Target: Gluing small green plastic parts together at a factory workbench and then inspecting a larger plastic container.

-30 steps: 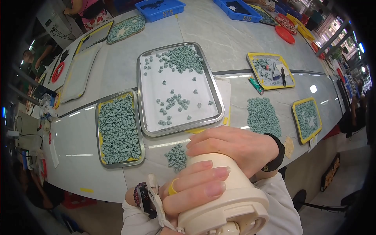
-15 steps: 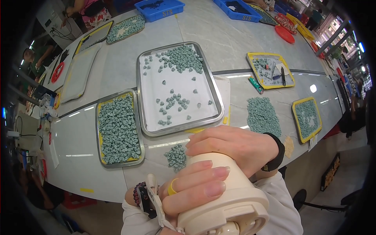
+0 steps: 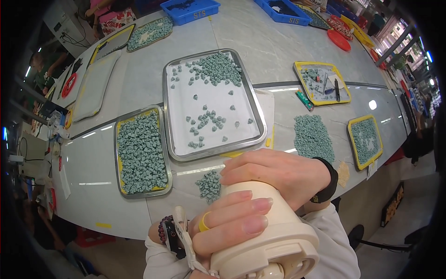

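A cream lidded cup (image 3: 285, 216) is gripped by both hands, and it lies directly within the grip, tilted, with its lid (image 3: 260, 246) turned toward the wearer and its narrower end pointed away. The left side of the cup is clasped by the left hand (image 3: 232, 225), whose fingers are laid across the upper surface; on one of them a yellow ring (image 3: 204, 222) is worn. The narrower end is covered by the right hand (image 3: 283, 174), which is wrapped over it from the right; its thumb is hidden. Just beyond the grip, to its left, a small pile of grey-green pieces (image 3: 209, 187) is seen on the table (image 3: 260, 32). Farther left, a small metal tray (image 3: 167, 153) is filled with similar pieces. Straight beyond the grip, a large metal tray (image 3: 218, 153) is lined in white, with pieces clustered at its far end and others scattered nearer. Beyond the grip to the right, a patch of finer pieces (image 3: 314, 138) is spread, and farther right a yellow-rimmed tray (image 3: 370, 162) is partly covered with pieces.
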`<action>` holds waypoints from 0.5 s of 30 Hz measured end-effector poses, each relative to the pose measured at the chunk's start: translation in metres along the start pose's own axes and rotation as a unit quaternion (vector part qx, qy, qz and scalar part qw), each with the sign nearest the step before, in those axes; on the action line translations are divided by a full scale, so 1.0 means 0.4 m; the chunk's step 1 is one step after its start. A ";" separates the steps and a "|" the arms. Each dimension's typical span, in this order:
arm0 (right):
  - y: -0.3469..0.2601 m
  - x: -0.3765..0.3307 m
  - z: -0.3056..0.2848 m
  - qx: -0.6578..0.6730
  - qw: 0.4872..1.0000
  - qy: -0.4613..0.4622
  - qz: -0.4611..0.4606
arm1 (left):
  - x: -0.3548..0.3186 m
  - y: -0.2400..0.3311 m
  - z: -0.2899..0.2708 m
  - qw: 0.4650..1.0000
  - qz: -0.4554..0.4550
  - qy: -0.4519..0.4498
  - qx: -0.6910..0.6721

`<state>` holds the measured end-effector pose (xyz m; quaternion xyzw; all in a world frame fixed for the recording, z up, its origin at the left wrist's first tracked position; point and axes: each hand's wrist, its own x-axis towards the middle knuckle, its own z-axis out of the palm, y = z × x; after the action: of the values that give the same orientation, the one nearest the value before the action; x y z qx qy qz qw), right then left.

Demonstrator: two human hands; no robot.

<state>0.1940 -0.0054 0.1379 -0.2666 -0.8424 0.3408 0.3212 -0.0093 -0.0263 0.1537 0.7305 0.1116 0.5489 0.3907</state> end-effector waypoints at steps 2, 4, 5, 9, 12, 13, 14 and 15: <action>0.000 -0.001 0.001 -0.001 1.000 0.002 0.001 | 0.001 0.003 -0.001 0.999 -0.007 -0.022 0.034; 0.002 0.005 0.005 0.005 1.000 -0.001 0.002 | -0.027 -0.024 0.069 0.995 0.038 0.091 -0.021; 0.002 0.004 0.004 0.005 1.000 0.000 0.002 | -0.030 -0.033 0.099 0.973 0.083 0.197 -0.081; 0.001 0.004 0.002 0.006 1.000 0.000 0.002 | -0.036 -0.031 0.106 0.970 0.074 0.216 -0.086; 0.002 0.002 0.003 0.005 1.000 0.000 0.003 | -0.033 -0.037 0.090 0.974 0.085 0.191 -0.089; 0.002 0.001 0.003 0.004 1.000 0.001 0.002 | -0.030 -0.037 0.084 0.976 0.086 0.176 -0.092; 0.002 0.002 0.003 0.004 1.000 0.000 0.002 | -0.029 -0.036 0.081 0.978 0.086 0.163 -0.094; 0.001 0.004 0.003 0.004 1.000 -0.001 0.002 | -0.028 -0.037 0.093 0.978 0.086 0.163 -0.093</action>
<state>0.1923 -0.0047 0.1376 -0.2670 -0.8408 0.3451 0.3203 0.0236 -0.0398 0.1322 0.5984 0.0589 0.7005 0.3844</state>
